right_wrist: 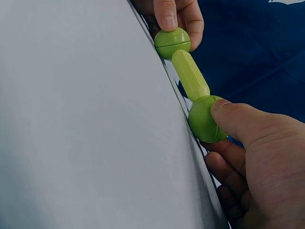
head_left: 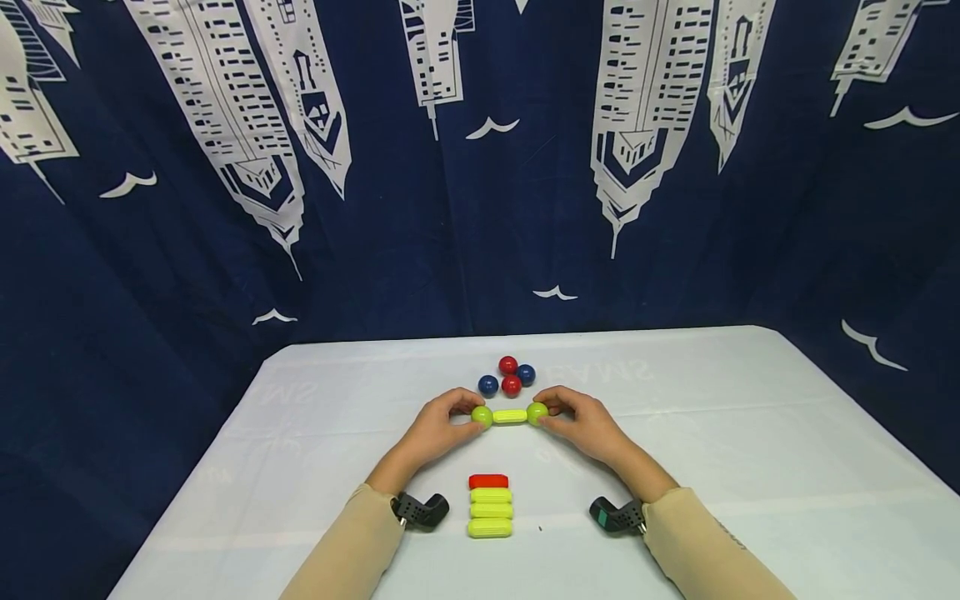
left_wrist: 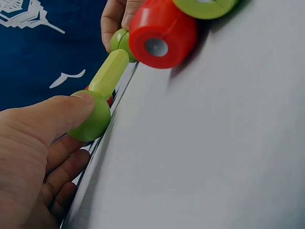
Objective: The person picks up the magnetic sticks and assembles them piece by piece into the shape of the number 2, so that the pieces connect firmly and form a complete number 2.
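Note:
My left hand point(head_left: 442, 425) pinches a green ball point(head_left: 482, 417) between thumb and fingers. On the other side, my right hand point(head_left: 583, 425) pinches a second green ball point(head_left: 537, 413). A ribbed yellow-green rod point(head_left: 510, 417) lies between the two balls and meets both, forming a straight dumbbell shape low over the white table. The left wrist view shows the thumb on the near ball point(left_wrist: 93, 119) with the rod point(left_wrist: 109, 74) leading away from it. In the right wrist view the thumb presses the side of the near ball point(right_wrist: 206, 119).
Just beyond the hands, two red balls point(head_left: 508, 365) and two blue balls point(head_left: 488, 386) sit grouped on the white table point(head_left: 315, 433). Nearer, a red rod point(head_left: 488, 481) and several yellow rods point(head_left: 491, 511) lie in a stacked row between the forearms. A dark blue curtain point(head_left: 450, 250) hangs behind.

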`<state>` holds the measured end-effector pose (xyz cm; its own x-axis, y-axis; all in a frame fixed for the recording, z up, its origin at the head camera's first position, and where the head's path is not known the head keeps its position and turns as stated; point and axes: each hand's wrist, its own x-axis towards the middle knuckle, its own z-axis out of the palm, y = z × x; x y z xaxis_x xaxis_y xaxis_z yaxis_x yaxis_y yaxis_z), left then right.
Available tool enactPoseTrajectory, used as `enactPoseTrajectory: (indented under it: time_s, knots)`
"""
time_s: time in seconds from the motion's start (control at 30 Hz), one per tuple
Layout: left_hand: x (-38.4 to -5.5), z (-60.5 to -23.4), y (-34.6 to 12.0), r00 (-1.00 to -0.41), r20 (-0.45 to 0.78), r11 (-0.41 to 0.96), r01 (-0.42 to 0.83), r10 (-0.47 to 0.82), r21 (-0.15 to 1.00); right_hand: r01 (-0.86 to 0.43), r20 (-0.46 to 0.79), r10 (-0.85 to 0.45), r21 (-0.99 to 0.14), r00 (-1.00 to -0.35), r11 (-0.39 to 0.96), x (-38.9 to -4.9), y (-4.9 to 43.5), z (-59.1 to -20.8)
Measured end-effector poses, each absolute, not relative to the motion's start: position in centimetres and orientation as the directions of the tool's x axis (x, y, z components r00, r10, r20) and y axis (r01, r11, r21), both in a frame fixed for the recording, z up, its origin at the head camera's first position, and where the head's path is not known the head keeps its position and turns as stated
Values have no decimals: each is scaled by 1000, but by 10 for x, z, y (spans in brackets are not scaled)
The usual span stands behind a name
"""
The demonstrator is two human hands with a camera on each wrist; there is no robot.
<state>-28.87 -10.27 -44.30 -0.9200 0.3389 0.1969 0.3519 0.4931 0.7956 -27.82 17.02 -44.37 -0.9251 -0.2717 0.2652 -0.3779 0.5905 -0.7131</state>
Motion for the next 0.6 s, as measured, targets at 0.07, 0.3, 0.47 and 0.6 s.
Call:
enactPoseTrajectory:
  time_s: [0.07, 0.3, 0.47, 0.6]
  knots:
    - [-289, -443, -103, -920, 194, 494, 351, 340, 796, -377, 263, -273, -712, -925, 593, -278, 170, -444]
    - [-289, -443, -103, -920, 201, 495, 354, 335, 793, -378, 262, -275, -710, -925, 594, -278, 170, -444]
    - [-289, -443, -104, -923, 198, 493, 347, 329, 798, -391, 272, -283, -704, -920, 593, -279, 170, -445]
    - [-289, -444, -104, -923, 203, 495, 351, 327, 795, -414, 304, -281, -693, -910, 590, -278, 171, -443]
